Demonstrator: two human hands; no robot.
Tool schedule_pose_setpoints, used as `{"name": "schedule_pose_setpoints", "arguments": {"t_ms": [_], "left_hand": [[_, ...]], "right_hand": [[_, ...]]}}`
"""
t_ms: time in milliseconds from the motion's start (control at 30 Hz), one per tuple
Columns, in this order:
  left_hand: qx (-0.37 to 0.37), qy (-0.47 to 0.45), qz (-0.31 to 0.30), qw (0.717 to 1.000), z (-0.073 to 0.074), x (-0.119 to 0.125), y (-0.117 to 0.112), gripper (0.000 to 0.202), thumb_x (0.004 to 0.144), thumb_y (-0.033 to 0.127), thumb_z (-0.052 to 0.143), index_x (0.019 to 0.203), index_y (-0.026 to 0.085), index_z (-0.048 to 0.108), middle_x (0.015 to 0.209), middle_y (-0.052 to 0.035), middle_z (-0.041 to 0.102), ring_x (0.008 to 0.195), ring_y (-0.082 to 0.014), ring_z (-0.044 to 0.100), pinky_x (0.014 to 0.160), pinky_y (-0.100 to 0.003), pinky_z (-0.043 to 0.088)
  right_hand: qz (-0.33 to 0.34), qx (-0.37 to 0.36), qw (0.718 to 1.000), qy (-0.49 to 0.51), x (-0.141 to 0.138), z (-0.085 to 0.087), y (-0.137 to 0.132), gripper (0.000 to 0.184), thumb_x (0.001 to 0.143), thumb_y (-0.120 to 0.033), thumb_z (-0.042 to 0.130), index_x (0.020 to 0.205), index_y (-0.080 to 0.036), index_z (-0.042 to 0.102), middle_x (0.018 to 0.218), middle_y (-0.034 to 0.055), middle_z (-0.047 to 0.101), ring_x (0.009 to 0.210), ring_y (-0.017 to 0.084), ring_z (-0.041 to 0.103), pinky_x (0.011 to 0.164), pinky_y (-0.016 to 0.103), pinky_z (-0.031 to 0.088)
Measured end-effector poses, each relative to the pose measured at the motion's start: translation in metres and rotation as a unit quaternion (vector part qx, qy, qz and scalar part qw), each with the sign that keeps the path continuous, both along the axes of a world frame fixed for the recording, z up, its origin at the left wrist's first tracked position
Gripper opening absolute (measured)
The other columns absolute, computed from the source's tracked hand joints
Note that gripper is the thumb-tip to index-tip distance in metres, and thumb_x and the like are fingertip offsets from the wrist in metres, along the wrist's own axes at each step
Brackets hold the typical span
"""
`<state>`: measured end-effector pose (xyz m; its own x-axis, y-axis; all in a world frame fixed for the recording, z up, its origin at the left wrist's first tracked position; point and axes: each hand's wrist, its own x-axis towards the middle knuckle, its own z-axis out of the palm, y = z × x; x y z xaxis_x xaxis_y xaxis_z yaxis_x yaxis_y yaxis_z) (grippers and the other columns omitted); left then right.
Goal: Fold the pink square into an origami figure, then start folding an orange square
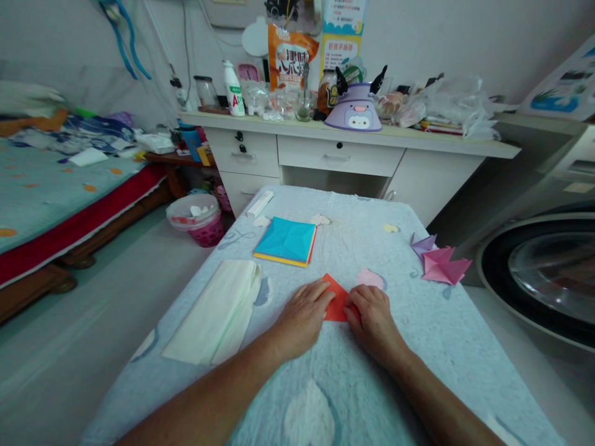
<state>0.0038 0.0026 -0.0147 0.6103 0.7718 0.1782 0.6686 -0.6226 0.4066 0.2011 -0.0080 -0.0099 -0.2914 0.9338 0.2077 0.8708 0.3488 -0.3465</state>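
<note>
So the red-orange paper (pixel 335 302) sits right in the grip, under the fingers of both hands and lying on the patterned tablecloth (pixel 367 378). Left hand (pixel 304 314) is laid flattish over its left side, fingers stretched out and not clenched. Right hand (pixel 372 319) is bunched up on the right side, and from where I'm standing I honestly can't tell if it's pinching the edge or just pressing. Neither hand is nearer, they're both touching it. A corner pokes out away from the person, the near edge runs roughly hand to hand, and both ends are covered, so no clue on the long axis.

Left of the left hand there's a pale folded sheet (pixel 216 316). Beyond that hand, a bit left: a paper stack (pixel 286 240), blue on top. Well out past the right hand: a pink folded piece (pixel 444 266) with a purple one (pixel 423 245) just beside it.
</note>
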Motion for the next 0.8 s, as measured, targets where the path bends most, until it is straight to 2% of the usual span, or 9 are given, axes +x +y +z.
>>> {"name": "schedule_pose_setpoints", "arguments": {"t_ms": [100,233,367,533,800], "left_hand": [[-0.009,0.025,0.025,0.999,-0.002,-0.005,0.002,0.048,0.087,0.011,0.04,0.134,0.019,0.039,0.148,-0.0104,0.038,0.141,-0.0215,0.028,0.115,-0.044,0.025],[-0.032,0.063,0.061,0.996,-0.001,-0.01,0.003,0.05,0.089,0.019,0.042,0.138,0.015,0.035,0.152,-0.0142,0.032,0.144,-0.0242,0.021,0.117,-0.044,0.02],[-0.04,0.076,0.1,0.991,-0.001,-0.009,0.002,0.053,0.089,0.029,0.047,0.138,0.012,0.035,0.153,-0.0168,0.028,0.144,-0.0261,0.02,0.117,-0.043,0.021],[-0.041,0.09,0.106,0.989,0.002,-0.007,0.001,0.055,0.089,0.033,0.048,0.138,0.012,0.034,0.153,-0.0172,0.029,0.144,-0.0275,0.02,0.117,-0.044,0.018],[-0.112,0.114,0.093,0.983,0.011,-0.023,0.007,0.061,0.085,0.031,0.05,0.141,0.016,0.03,0.157,-0.0154,0.019,0.146,-0.0277,0.01,0.117,-0.046,0.015]], "right_hand": [[-0.023,0.004,0.999,-0.026,-0.006,0.001,-0.002,0.006,0.085,-0.025,0.057,0.085,-0.019,0.059,0.091,0.0054,0.058,0.09,0.023,0.048,0.085,0.039,0.036],[-0.036,0.028,0.997,-0.066,-0.014,0.003,-0.005,0.027,0.088,-0.044,0.054,0.089,-0.017,0.058,0.092,0.0084,0.056,0.089,0.026,0.047,0.085,0.042,0.036],[-0.056,0.054,0.992,-0.1,-0.02,0.001,-0.007,0.042,0.086,-0.058,0.05,0.091,-0.017,0.057,0.092,0.0104,0.055,0.088,0.027,0.047,0.086,0.044,0.036],[-0.069,0.069,0.988,-0.117,-0.024,-0.001,-0.006,0.046,0.084,-0.061,0.05,0.092,-0.016,0.056,0.091,0.0106,0.055,0.091,0.028,0.047,0.089,0.046,0.034],[-0.058,0.069,0.991,-0.102,-0.014,-0.005,-0.004,0.047,0.081,-0.063,0.053,0.093,-0.018,0.054,0.093,0.0098,0.055,0.09,0.027,0.047,0.085,0.043,0.036]]}}
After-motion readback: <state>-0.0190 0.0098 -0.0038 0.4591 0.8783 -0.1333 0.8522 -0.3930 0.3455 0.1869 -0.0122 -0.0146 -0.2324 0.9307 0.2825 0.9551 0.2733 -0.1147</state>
